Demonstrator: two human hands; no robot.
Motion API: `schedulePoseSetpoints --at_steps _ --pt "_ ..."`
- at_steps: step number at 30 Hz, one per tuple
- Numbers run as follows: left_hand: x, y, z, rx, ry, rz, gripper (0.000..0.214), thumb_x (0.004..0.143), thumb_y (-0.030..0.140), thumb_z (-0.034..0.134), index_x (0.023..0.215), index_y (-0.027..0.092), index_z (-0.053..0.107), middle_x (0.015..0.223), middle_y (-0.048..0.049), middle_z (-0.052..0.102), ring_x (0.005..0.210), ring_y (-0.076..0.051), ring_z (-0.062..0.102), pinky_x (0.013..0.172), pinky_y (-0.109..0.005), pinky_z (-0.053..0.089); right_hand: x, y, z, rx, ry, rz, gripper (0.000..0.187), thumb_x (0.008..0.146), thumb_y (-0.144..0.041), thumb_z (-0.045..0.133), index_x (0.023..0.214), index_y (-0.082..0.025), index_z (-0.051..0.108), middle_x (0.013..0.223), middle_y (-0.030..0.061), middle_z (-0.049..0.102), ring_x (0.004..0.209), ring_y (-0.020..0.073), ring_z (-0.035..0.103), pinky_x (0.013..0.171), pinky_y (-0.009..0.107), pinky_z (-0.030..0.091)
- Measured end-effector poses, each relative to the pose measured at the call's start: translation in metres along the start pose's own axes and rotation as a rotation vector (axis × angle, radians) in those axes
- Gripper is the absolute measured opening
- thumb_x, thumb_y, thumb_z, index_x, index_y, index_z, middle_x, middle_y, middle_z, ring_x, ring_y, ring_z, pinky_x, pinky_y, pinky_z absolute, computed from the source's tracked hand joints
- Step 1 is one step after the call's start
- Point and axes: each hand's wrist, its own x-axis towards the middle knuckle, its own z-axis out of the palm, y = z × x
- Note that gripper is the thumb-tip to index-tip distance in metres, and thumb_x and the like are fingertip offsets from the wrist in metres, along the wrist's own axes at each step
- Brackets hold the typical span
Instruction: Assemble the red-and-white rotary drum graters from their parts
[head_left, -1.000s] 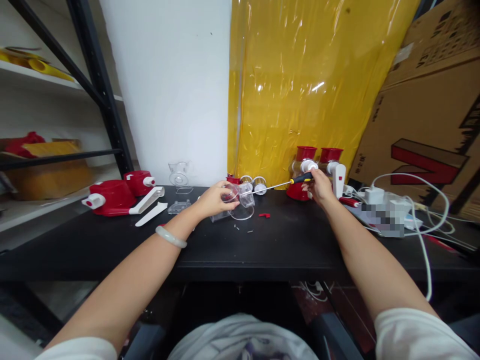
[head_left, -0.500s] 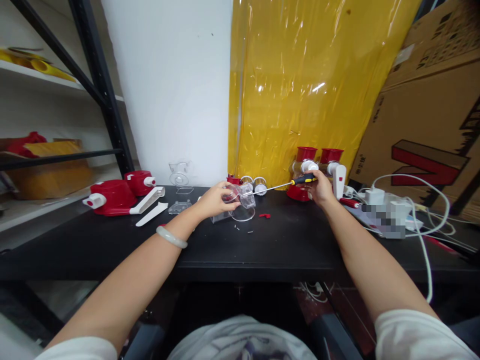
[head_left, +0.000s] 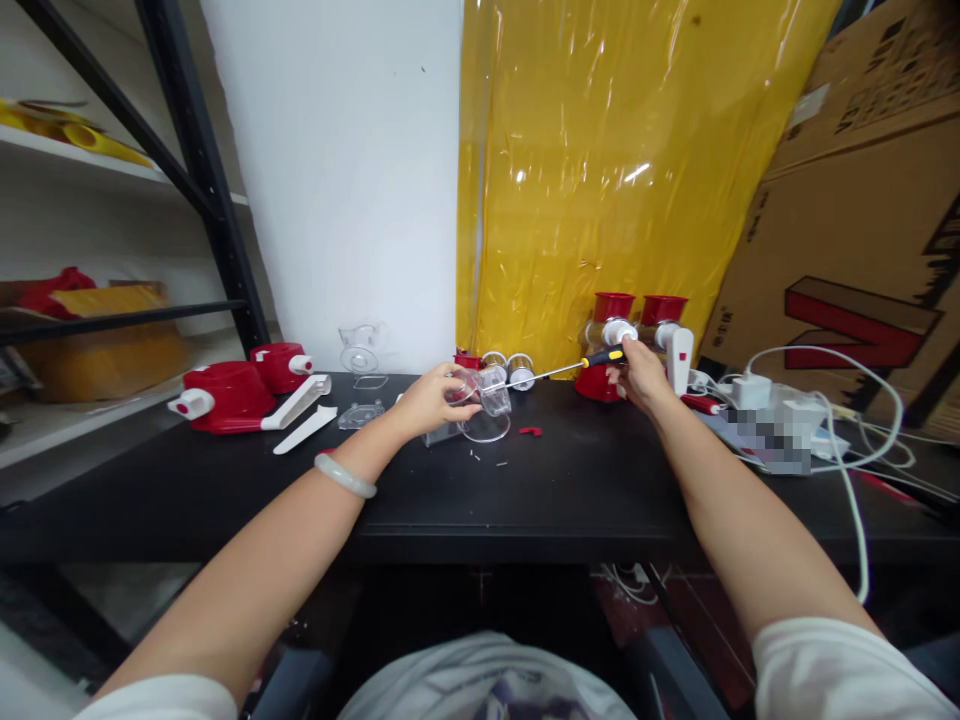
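Observation:
My left hand point(head_left: 439, 402) grips a clear plastic housing point(head_left: 495, 398) that lies on its side above the black table. In my right hand point(head_left: 641, 370) is the end of a black and yellow handle, part of a long screwdriver point(head_left: 551, 373). Its shaft runs left and its tip meets the clear housing; the exact contact point is too small to make out. Just in front of the housing lie a small red plastic piece point(head_left: 531, 431) and several tiny pins or screws point(head_left: 501, 463). Two clear round parts point(head_left: 520, 370) stand behind the shaft.
Red bases point(head_left: 229, 395) and white crank arms point(head_left: 306, 430) lie at the left, near clear plastic parts point(head_left: 361, 414). Red-topped assembled units point(head_left: 615, 308) stand at the back right. White cables and chargers point(head_left: 750, 393) crowd the right side, beside a large cardboard box point(head_left: 847, 230).
My right hand's fingers have shifted slightly on the screwdriver handle and opened a little. The housing and my left hand stay in place.

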Motion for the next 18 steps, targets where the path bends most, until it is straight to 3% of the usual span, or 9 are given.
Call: schedulePoseSetpoints --at_steps 3,6,9,12,14,18 --pt "0.0000 0.0010 0.0002 0.012 -0.008 -0.003 0.022 0.074 0.038 0.071 0.087 0.021 0.073 0.113 -0.0069 0.058 0.102 -0.021 0.059 0.093 -0.036 0.048 0.0010 0.0013 -0.0030 -0.087 0.022 -0.056 0.043 0.074 -0.061 0.063 0.072 -0.022 0.046 0.040 -0.0065 0.050 0.026 0.0069 0.039 0.026 0.017 0.022" --pt "-0.0007 0.0037 0.0002 0.038 -0.003 -0.005 0.022 0.073 0.039 0.071 0.086 0.022 0.073 0.114 -0.0067 0.058 0.103 -0.021 0.059 0.094 -0.036 0.048 0.0016 0.0023 -0.0031 -0.133 0.057 -0.070 0.039 0.077 -0.058 0.062 0.071 -0.022 0.046 0.038 -0.0079 0.046 0.025 0.0066 0.035 0.025 0.017 0.019" --pt "-0.0021 0.0059 -0.0002 0.087 0.016 0.006 0.024 0.073 0.043 0.071 0.085 0.022 0.072 0.119 -0.0062 0.056 0.106 -0.021 0.059 0.095 -0.036 0.048 0.0013 0.0004 0.0006 -0.037 0.107 -0.050 0.032 0.076 -0.050 0.063 0.072 -0.022 0.046 0.046 -0.0068 0.051 0.033 0.0096 0.047 0.028 0.018 0.031" --pt "-0.0031 0.0060 -0.0007 0.120 0.026 0.007 0.025 0.073 0.045 0.071 0.086 0.023 0.072 0.121 -0.0049 0.055 0.106 -0.021 0.059 0.096 -0.036 0.047 -0.0001 -0.0037 0.0032 0.108 0.036 -0.022 0.024 0.074 -0.043 0.061 0.079 -0.023 0.049 0.064 -0.0032 0.061 0.056 0.0150 0.063 0.042 0.024 0.049" --pt "-0.0031 0.0049 -0.0009 0.124 0.031 -0.006 0.025 0.073 0.045 0.071 0.085 0.023 0.071 0.121 -0.0047 0.055 0.105 -0.021 0.060 0.097 -0.036 0.047 -0.0008 -0.0053 0.0031 0.123 -0.023 -0.007 0.023 0.073 -0.042 0.061 0.082 -0.023 0.051 0.070 -0.0022 0.063 0.063 0.0163 0.065 0.047 0.026 0.052" --pt "-0.0027 0.0022 -0.0005 0.124 0.033 -0.023 0.024 0.073 0.045 0.071 0.084 0.023 0.072 0.121 -0.0050 0.056 0.105 -0.021 0.060 0.097 -0.036 0.047 0.0003 -0.0023 0.0018 0.066 0.005 0.013 0.029 0.072 -0.046 0.066 0.082 -0.022 0.053 0.062 -0.0042 0.058 0.046 0.0128 0.059 0.042 0.026 0.050"
